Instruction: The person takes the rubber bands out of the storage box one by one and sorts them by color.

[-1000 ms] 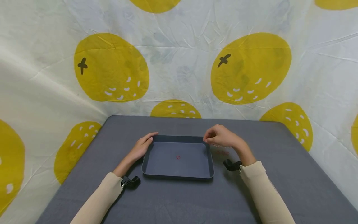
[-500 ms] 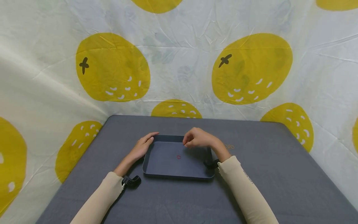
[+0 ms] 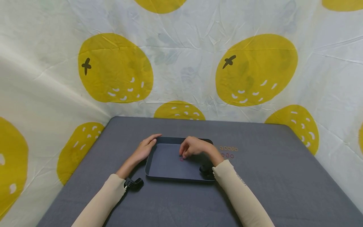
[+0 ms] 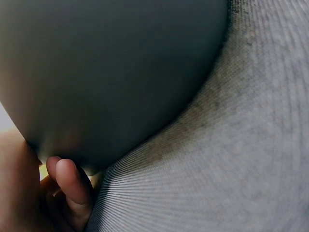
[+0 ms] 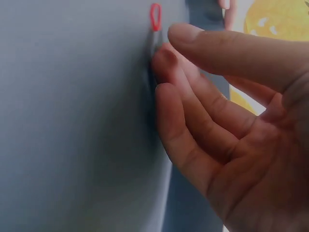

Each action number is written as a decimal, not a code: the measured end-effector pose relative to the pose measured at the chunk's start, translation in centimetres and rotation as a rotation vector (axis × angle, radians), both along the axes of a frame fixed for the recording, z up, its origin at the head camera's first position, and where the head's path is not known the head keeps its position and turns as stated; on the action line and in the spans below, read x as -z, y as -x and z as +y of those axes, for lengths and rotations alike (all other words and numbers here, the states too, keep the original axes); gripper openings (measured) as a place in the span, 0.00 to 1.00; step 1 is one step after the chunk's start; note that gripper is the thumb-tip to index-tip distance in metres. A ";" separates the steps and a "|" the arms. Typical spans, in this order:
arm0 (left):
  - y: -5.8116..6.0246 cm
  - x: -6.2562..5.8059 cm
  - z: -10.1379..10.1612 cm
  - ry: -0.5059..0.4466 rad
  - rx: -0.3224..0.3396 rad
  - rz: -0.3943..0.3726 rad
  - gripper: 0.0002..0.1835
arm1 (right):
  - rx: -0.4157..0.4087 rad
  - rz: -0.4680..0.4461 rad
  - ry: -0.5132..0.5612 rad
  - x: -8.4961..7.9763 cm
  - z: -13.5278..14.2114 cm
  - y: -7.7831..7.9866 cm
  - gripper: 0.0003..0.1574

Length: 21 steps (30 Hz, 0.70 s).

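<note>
A small red loop (image 3: 181, 159), like a rubber band, lies on the floor of a dark grey rectangular tray (image 3: 164, 167). My right hand (image 3: 193, 147) is over the tray, its fingertips just beside the loop. In the right wrist view the red loop (image 5: 155, 17) shows beyond the thumb (image 5: 188, 36), which stands slightly apart from the loosely bent fingers. Nothing is visible between them. My left hand (image 3: 142, 149) grips the tray's far left side. In the left wrist view its fingertips (image 4: 70, 179) bear against the tray's dark wall (image 4: 120, 82).
Right of the tray, a row of several small orange loops (image 3: 229, 148) lies on the grey tablecloth (image 3: 269, 157). Pinkish-red loops (image 3: 227, 155) lie in front of them, partly hidden by the right arm. A fruit-patterned curtain (image 3: 184, 69) hangs behind the table.
My right hand has moved left and nearer, from the tray's far right corner down to the red loop. The left hand and the tray have stayed in place.
</note>
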<state>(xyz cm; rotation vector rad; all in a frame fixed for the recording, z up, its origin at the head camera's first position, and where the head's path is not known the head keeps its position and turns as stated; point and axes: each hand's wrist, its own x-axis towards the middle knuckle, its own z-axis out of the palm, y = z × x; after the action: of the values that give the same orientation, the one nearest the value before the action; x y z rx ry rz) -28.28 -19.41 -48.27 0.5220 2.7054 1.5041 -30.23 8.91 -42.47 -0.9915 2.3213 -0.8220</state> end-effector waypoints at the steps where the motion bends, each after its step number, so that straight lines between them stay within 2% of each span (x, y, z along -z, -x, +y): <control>1: 0.0 0.0 0.0 0.000 -0.001 0.001 0.21 | 0.001 -0.007 0.000 0.1 0.0 0.0 0.08; 9: -0.1 -0.2 0.1 -0.001 -0.003 -0.013 0.21 | 0.006 -0.042 0.030 0.4 0.1 -0.2 0.08; 21: -0.1 -0.4 0.0 -0.021 0.009 -0.019 0.23 | 0.022 -0.010 0.009 0.5 0.1 -0.2 0.07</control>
<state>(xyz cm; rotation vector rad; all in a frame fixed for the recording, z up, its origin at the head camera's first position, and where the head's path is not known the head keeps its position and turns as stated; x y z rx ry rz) -28.18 -19.37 -47.88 0.5168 2.6723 1.5284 -30.02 9.03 -42.99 -0.9649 2.3264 -0.8448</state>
